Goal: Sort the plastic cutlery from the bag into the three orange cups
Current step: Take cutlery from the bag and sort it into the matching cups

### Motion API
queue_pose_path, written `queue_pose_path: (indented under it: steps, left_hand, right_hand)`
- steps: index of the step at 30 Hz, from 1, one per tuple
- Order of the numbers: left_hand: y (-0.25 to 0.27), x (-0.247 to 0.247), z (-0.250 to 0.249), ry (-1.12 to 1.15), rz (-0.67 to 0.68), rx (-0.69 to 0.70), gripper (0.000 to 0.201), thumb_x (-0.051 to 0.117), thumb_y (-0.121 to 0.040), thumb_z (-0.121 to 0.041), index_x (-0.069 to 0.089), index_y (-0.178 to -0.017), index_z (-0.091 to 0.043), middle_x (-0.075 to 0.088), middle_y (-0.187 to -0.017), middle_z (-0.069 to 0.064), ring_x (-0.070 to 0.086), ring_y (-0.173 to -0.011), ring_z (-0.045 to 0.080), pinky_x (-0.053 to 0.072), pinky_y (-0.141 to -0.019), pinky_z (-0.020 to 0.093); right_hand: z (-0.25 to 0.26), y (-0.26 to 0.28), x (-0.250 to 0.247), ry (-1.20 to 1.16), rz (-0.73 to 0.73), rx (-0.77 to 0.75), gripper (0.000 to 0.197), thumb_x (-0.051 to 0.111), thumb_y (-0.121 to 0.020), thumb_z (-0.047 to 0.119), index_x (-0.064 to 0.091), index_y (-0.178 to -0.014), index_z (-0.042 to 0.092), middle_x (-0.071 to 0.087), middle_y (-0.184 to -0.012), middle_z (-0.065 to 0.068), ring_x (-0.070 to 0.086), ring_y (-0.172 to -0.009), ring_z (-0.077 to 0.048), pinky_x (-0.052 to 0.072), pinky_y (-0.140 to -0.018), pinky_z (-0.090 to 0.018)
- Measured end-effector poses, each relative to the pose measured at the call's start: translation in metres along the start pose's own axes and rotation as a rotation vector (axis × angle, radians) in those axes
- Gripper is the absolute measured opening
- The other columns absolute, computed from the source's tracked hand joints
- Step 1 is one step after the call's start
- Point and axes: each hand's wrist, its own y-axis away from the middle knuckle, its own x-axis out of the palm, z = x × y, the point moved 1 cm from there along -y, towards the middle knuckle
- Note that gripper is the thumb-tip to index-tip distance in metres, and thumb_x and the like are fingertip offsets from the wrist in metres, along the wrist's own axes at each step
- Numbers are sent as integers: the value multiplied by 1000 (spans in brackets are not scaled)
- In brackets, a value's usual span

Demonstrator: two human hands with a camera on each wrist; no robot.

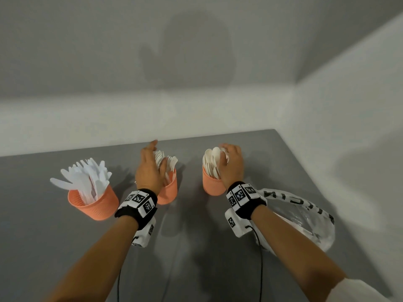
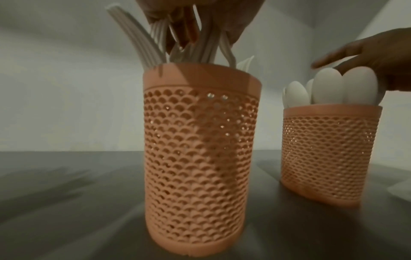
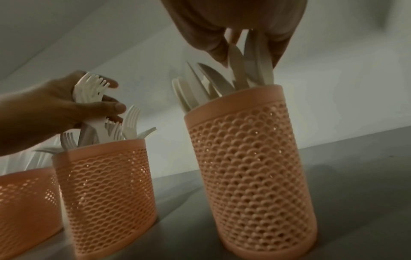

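Nearly done: left hand (image 1: 150, 168) clutches forks (image 3: 91, 88) over the middle cup (image 1: 168, 192), right hand (image 1: 232, 164) pinches spoons (image 2: 340, 88), bag (image 1: 305, 221) looks emptied.

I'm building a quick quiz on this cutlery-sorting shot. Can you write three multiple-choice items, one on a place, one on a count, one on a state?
1. Where is the plastic bag?
A. under the right forearm
B. left of the knife cup
C. inside a cup

2. How many orange cups stand on the table?
A. two
B. three
C. four

3. What is the left hand doing?
A. resting flat on the table
B. gripping forks over the middle cup
C. lifting the bag

Key: 1 A, the bag shows beside and beneath that arm; 2 B, the head view shows three; 3 B, fingers curl round a fork bundle.
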Motion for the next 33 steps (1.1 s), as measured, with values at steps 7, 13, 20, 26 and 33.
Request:
queue_pose_path:
  steps: [7,13,20,26,33]
  left_hand:
    - [-2,2,5,-186,101,139,40,38,-96,-18,46,-135,-14,43,-139,13,60,-99,39,50,-71,45]
    - [-6,15,2,-429,337,196,85,10,-85,-64,48,-129,-2,53,-131,19,44,-127,35,37,-103,46]
    - [-19,17,-3,-495,466,-56,78,30,-90,-61,15,-147,-10,13,-154,20,9,-144,33,12,-118,46]
    - [-13,12,-17,-367,275,-8,75,27,-92,-57,13,-148,-9,10,-154,23,7,-144,36,7,-118,47]
    - [38,26,-101,230,211,275,44,45,-91,-23,40,-133,-9,46,-129,13,50,-115,25,43,-95,34]
  right_hand:
    - [2,2,2,407,114,-140,72,14,-83,52,60,-118,9,50,-132,-15,37,-132,-32,22,-113,-41]
    - [6,4,5,703,280,-260,78,9,-83,64,45,-137,19,30,-150,-19,16,-143,-33,1,-117,-46]
    - [21,2,2,880,456,-90,61,25,-95,54,22,-147,22,16,-153,-23,12,-143,-37,2,-114,-55]
    - [37,11,-29,361,368,-168,51,39,-92,45,55,-125,9,52,-126,-20,46,-121,-31,31,-102,-41]
    - [16,38,-134,133,533,13,23,56,-91,15,63,-75,0,59,-62,-1,52,-43,4,40,-51,-8]
